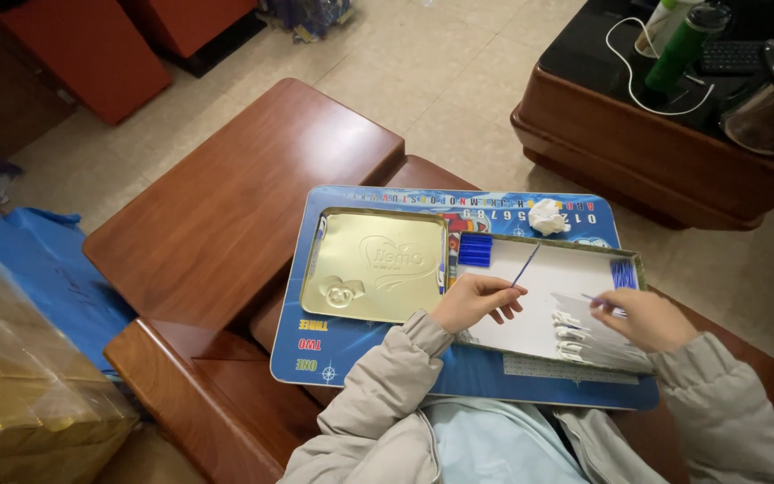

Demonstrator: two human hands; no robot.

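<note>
As we bend over the blue lap board (369, 354) at lower centre, our left hand (475, 300) pinches a thin blue stick (525, 264), while our right hand (642, 318) grips another blue stick (595, 298) over the white strips (571, 333). Both work inside the shallow tin tray (539, 309). Beyond lie the gold tin lid (376, 266), a blue bundle (475, 249) and crumpled paper (548, 216).

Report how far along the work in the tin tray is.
Done: a row of small white pieces lies on the tray's white sheet. In hand: the left hand holds a thin blue stick; the right hand pinches another. Left: blue bundles sit unused at the tray's far edge.
</note>
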